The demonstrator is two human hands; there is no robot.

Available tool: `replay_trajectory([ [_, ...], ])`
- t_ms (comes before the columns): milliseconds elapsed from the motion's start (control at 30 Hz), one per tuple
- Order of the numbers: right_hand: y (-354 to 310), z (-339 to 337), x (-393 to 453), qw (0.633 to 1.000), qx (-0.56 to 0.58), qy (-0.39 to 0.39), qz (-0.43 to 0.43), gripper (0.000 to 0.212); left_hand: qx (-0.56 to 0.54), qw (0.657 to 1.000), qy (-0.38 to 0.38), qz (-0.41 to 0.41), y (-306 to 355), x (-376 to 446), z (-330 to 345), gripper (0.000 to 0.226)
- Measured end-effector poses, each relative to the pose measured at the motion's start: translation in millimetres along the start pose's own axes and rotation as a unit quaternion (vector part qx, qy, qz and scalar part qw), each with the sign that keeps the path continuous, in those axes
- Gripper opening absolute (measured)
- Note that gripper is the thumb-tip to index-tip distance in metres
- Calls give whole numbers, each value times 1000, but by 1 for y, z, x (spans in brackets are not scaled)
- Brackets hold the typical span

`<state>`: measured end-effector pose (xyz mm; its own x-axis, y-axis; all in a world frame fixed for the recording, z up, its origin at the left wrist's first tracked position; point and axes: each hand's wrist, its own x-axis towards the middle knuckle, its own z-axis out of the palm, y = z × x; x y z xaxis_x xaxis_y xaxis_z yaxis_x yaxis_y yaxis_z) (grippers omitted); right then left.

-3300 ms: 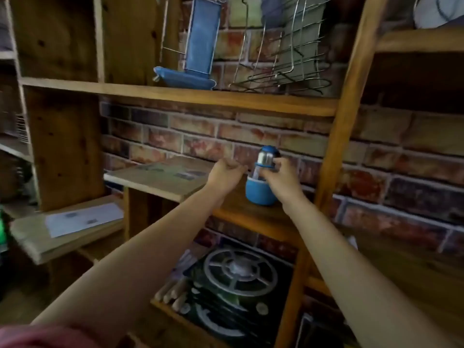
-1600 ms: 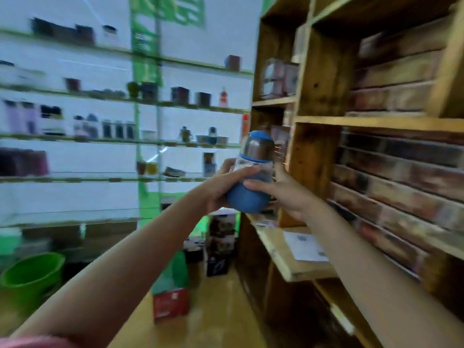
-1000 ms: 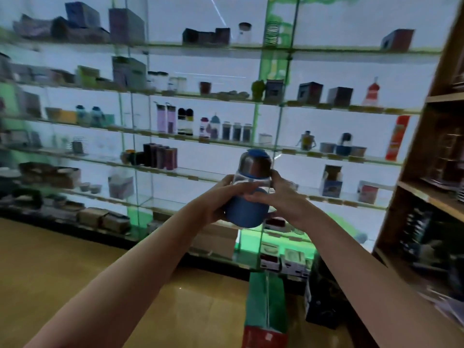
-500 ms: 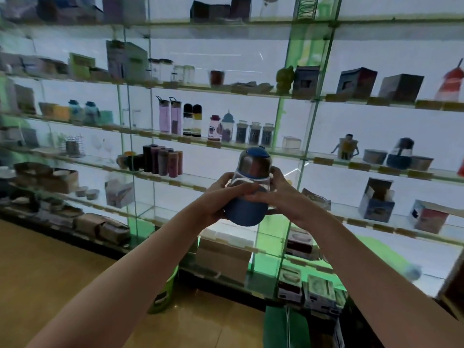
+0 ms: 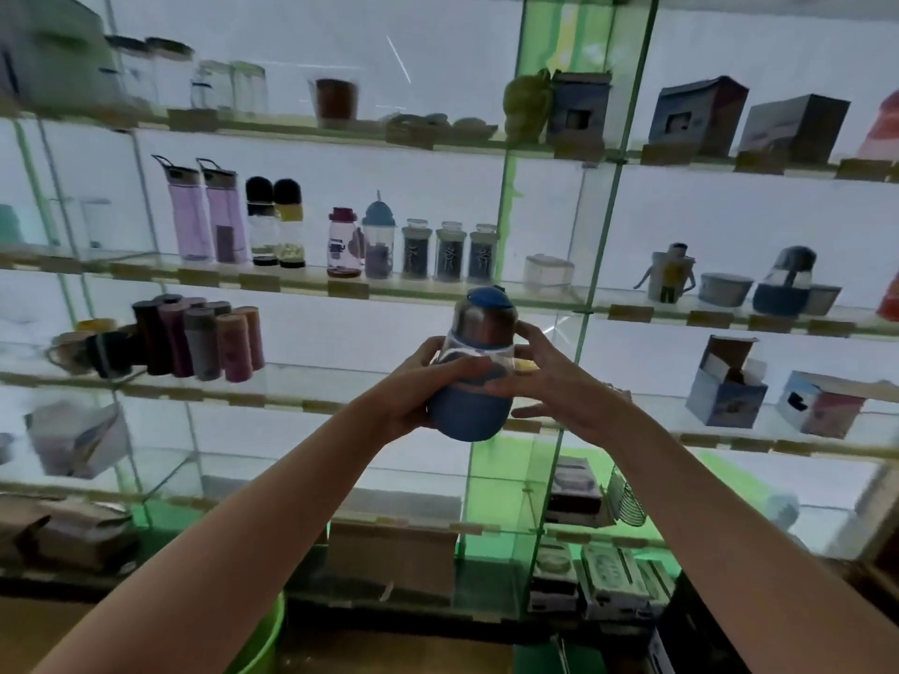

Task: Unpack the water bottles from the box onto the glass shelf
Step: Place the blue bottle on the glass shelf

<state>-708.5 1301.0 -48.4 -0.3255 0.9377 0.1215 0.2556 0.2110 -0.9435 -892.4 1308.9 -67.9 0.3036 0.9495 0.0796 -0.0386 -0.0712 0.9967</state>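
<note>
Nearer the glass shelf (image 5: 438, 406) now, both hands' grip stays around the bottle (image 5: 474, 377).

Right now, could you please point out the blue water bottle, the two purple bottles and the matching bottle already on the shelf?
blue water bottle (image 5: 468, 414), head view, on its blue base.
purple bottles (image 5: 209, 221), head view, between the two bodies.
matching bottle (image 5: 783, 294), head view, on its lower body.

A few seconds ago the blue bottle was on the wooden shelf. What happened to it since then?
The person lifted the blue bottle off the wooden shelf with both hands and turned away, carrying it over to the glass shelves. The left hand, which was beside the bottle before, now grips its side. The right hand has held it the whole time, and the bottle has stayed upright with its cap on.
</note>
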Motion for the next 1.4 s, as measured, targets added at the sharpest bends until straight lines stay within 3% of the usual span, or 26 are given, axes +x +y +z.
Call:
replay_trajectory([
  [167,50,-21,47,999,10,30,26,71,-17,998,-41,-34,-48,71,0,82],
  [333,128,-50,89,996,30,54,61,77,20,995,-75,-67,-108,143,8,61],
  [467,204,-70,126,993,31,71,87,76,51,988,-95,-110,-171,204,12,73],
  [700,360,-68,166,986,47,88,134,69,69,973,-125,-181,-311,279,15,74],
  [933,524,-52,228,986,27,112,122,79,61,983,-88,-152,-470,358,2,54],
  [1100,629,-48,285,990,-17,101,99,81,40,992,-37,-117,-580,419,-9,52],
  [1400,706,-56,343,984,-32,172,34,83,102,993,-60,-28,-637,492,-16,49],
])
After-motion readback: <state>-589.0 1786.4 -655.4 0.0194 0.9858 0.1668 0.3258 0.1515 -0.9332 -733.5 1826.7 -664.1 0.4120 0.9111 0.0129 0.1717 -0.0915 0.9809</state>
